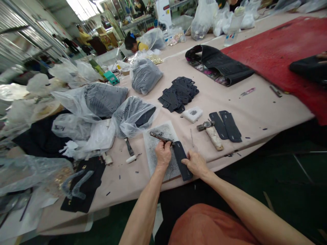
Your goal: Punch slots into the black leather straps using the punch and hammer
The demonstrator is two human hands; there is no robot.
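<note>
My left hand [163, 153] is closed around a dark metal punch [158, 136], whose end is at the top of a black strap piece [182, 161]. The strap piece lies over the right part of a pale, speckled board [159, 163] at the table's front edge. Pinching the right side of that piece is my right hand [196, 164]. To the right lie a hammer [213, 136] with a pale wrapped handle and two similar black pieces [225, 126]. A white block [192, 114] with a dark worn patch sits beyond the board.
Farther back is a heap of loose black pieces [180, 93]. Filled plastic bags [102, 102] crowd the left. A black bag part [219, 64] lies near a red sheet [286, 47], with pink snips [247, 91] closer. Another person [132, 43] is across the table.
</note>
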